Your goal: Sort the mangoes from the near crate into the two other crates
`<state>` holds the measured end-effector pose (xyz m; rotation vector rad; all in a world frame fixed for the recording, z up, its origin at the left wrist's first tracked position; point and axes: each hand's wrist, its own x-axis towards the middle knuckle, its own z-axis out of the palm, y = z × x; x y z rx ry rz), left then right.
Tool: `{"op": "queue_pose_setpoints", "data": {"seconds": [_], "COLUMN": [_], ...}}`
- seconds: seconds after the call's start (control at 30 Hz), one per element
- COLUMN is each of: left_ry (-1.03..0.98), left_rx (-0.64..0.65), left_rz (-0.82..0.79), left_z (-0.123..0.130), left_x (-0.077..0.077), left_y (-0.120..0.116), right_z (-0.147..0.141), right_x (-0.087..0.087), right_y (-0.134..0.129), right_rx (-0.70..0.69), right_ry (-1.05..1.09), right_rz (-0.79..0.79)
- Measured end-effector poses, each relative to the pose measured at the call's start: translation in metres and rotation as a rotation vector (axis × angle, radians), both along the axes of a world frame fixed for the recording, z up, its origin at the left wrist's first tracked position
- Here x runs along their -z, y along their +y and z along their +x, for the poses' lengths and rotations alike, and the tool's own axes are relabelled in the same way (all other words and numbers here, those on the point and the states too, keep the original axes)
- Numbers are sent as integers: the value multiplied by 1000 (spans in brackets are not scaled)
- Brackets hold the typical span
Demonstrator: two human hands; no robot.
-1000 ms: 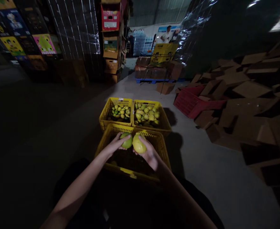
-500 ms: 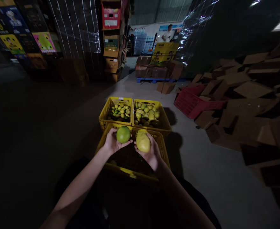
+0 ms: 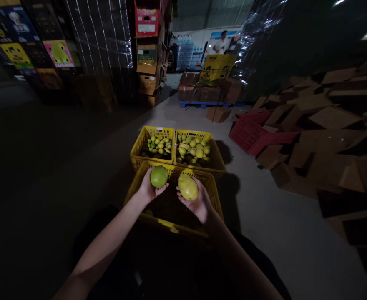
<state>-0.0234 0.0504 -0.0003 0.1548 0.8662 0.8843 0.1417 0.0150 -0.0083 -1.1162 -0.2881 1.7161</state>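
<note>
My left hand [image 3: 148, 186] holds a round green citrus fruit [image 3: 159, 176], its fingers curled around the underside. In my right hand [image 3: 199, 202] lies a larger yellow fruit [image 3: 188, 187], oblong and slightly lumpy; its exact kind I cannot make out. Both hands are above the near yellow crate [image 3: 215, 196], whose inside is dark. Just beyond it stand two more yellow crates side by side. The left one [image 3: 136, 151] holds several small green and yellow fruits [image 3: 158, 145]. Larger yellow-green fruits [image 3: 199, 153] fill part of the right one [image 3: 218, 156].
A red crate [image 3: 249, 135] lies tipped at the right against a heap of cardboard boxes [image 3: 324, 141]. Farther back are a blue pallet [image 3: 199, 104] with boxes, a tall box stack [image 3: 147, 54] and wrapped dark stacks [image 3: 99, 37].
My left hand has shifted slightly left with the green fruit, which has turned a little. The yellow fruit has tilted slightly in my right hand. The gap between the two fruits is wider.
</note>
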Motion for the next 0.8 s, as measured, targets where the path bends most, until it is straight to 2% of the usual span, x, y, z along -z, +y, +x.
{"op": "queue_pose_setpoints", "data": {"seconds": [0.13, 0.23, 0.43, 0.5, 0.67, 0.8], "left_ry": [-20, -31, -91, -99, -85, -122], "left_rx": [-14, -67, -24, -49, -145, -152], "left_rz": [23, 18, -56, -29, -38, -63], "left_z": [2, 2, 1, 2, 0, 0], "left_x": [6, 7, 2, 1, 0, 4], "left_y": [1, 1, 1, 0, 0, 1], "right_z": [-2, -4, -1, 0, -2, -2], "right_x": [1, 2, 6, 9, 11, 9], "right_y": [1, 1, 2, 3, 5, 4], "right_rx": [41, 91, 36, 19, 111, 46], "right_ry": [-43, -22, 8, 10, -27, -3], "right_rz": [-70, -43, -14, -31, -62, -60]}}
